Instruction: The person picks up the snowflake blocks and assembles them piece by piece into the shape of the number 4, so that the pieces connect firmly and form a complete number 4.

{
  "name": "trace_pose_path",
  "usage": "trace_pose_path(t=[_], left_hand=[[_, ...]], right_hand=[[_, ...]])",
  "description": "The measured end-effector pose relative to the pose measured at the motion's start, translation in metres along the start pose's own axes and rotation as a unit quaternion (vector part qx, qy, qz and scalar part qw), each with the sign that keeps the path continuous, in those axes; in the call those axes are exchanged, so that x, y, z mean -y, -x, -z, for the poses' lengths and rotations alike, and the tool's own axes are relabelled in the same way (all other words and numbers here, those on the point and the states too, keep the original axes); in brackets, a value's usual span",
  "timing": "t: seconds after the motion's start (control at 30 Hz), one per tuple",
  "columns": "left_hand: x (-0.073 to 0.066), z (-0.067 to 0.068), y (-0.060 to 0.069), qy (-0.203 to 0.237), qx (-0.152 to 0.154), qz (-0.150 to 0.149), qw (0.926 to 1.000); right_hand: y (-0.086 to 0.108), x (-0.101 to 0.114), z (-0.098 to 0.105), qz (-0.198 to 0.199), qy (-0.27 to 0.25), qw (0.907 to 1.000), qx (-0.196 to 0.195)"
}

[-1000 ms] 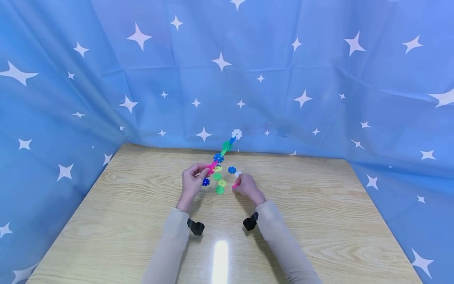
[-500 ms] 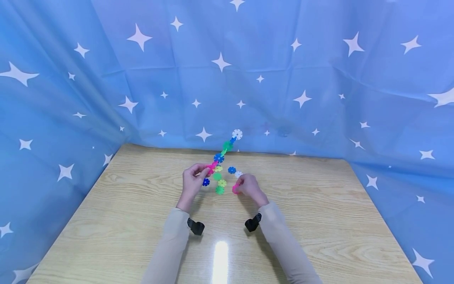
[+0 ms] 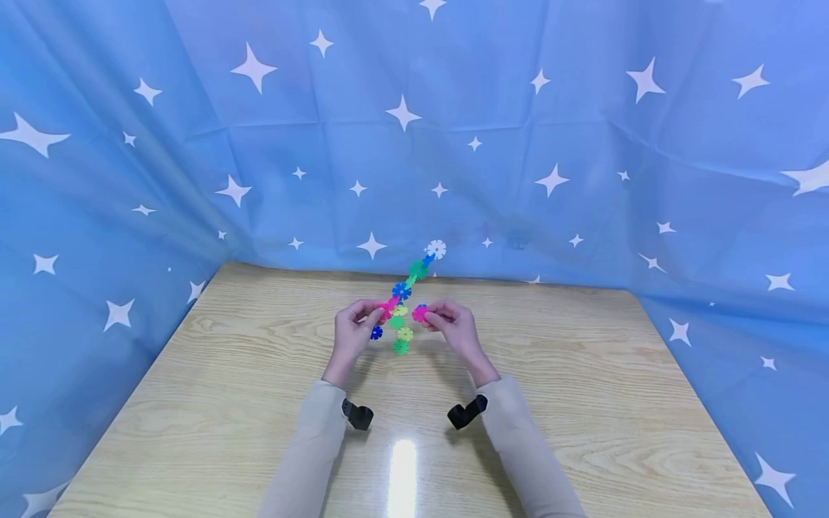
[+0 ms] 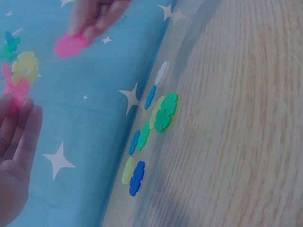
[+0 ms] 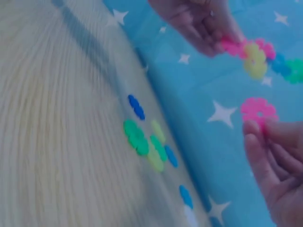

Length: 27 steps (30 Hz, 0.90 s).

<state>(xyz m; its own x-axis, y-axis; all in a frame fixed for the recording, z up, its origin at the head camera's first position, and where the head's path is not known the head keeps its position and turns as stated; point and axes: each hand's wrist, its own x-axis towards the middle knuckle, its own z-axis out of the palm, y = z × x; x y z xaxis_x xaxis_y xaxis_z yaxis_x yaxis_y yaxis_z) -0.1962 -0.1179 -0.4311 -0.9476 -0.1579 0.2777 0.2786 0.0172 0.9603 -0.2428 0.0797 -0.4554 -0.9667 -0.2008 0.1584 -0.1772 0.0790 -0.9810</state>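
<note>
Where the right hand [image 3: 457,327] pinches, a disc [image 5: 254,108] protrudes.

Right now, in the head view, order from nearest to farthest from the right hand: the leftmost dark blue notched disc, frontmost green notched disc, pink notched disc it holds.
1. Pink notched disc: in the right hand.
2. Frontmost green notched disc: on the table, leftward.
3. Leftmost dark blue notched disc: farther left.
</note>
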Motion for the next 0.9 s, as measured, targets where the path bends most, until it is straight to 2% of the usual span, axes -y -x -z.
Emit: trace_pose_path(t=[0.13,0.3,0.63,0.9], left_hand=[[0.001,0.000,0.000,-0.006,0.004,-0.002,1.0000],[0.000,0.000,0.001,-0.012,0.008,-0.002,0.9999],[0.002,-0.002,0.001,-0.016,0.013,0.005,0.9998],[0.000,-0.002,0.002,-0.014,-0.004,0.006,0.9999]], right_hand=[[0.000,0.002,-0.003,0.039,-0.032,0.9986,-0.014],[0.000,0.002,-0.005,0.080,-0.042,0.9958,-0.015],[-0.001,0.004,-0.011,0.046,-0.051,0.9975,-0.015],[0.005,0.014,-0.014,0.054,-0.066,0.9964,-0.002]])
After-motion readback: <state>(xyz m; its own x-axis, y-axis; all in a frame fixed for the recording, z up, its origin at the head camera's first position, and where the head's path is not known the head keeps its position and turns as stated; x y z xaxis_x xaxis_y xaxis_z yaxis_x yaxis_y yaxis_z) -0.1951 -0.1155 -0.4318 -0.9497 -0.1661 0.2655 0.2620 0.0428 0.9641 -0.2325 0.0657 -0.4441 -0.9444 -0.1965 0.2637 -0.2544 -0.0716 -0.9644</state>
